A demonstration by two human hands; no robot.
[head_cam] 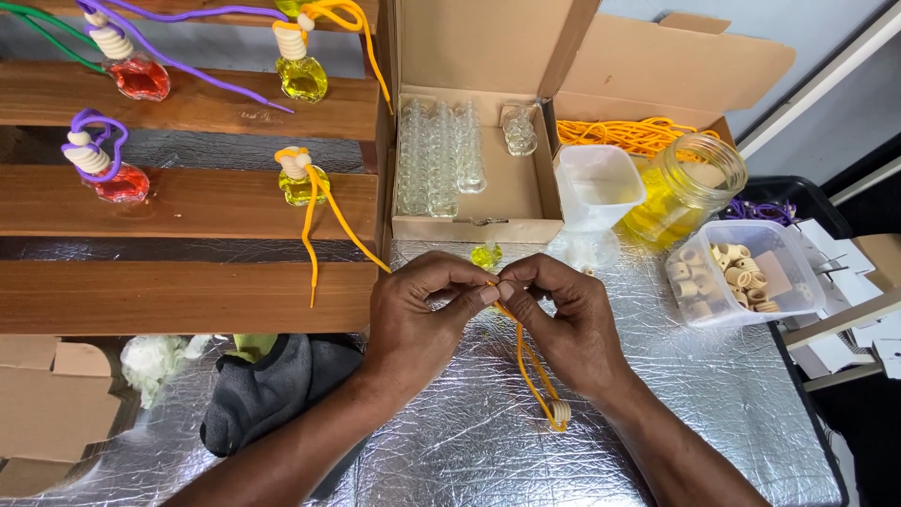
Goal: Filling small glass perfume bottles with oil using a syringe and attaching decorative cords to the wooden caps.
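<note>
My left hand [422, 310] and my right hand [563, 319] meet fingertip to fingertip over the foil-covered table [694, 404]. Both pinch an orange cord [527, 361] that loops down toward me. A ribbed wooden cap [560, 411] hangs at the loop's lower end. Just beyond my fingers stands a small glass bottle of yellow liquid [485, 254], partly hidden by my hands.
Filled bottles with purple and orange cords [300, 178] rest on wooden slats at left. A cardboard box of empty glass bottles [441, 150] sits behind, beside a plastic measuring cup [598, 188], a jar of yellow liquid [685, 188] and a tub of wooden caps [737, 272]. A dark cloth [272, 385] lies near left.
</note>
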